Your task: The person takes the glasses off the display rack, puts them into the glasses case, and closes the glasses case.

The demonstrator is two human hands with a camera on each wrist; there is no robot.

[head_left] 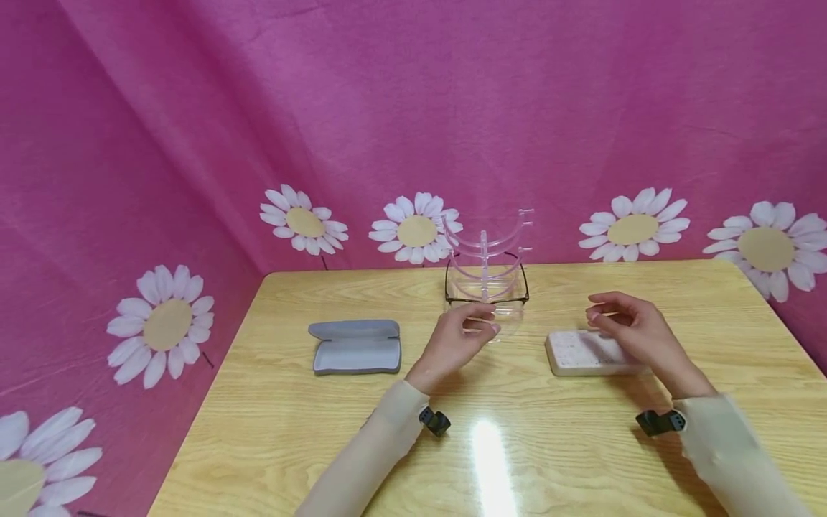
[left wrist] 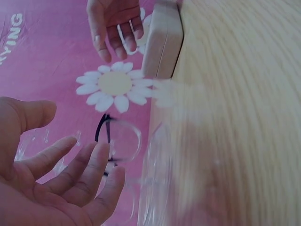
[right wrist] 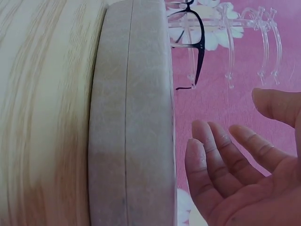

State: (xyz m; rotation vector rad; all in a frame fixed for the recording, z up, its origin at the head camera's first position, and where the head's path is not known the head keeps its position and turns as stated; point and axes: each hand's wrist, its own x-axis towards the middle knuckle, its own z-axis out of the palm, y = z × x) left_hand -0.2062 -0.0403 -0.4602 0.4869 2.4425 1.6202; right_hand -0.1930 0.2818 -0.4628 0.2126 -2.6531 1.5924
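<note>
A pair of dark-rimmed glasses [head_left: 527, 285] sits low on a clear plastic display stand [head_left: 484, 251] with several curved tiers. My left hand [head_left: 454, 336] is over the front of the stand, just below the glasses; in the left wrist view its fingers [left wrist: 80, 181] are spread loosely and hold nothing. To the right, a closed pale beige glasses case [head_left: 581, 352] lies on the table. Above its far right side hovers my right hand [head_left: 639, 332], fingers [right wrist: 225, 165] loosely bent, apart from the case and gripping nothing.
A grey glasses case [head_left: 357, 355] lies with its lid up left of my left hand. The wooden table [head_left: 271, 431] meets a pink curtain [head_left: 400, 93] with large daisies along its back and left edges.
</note>
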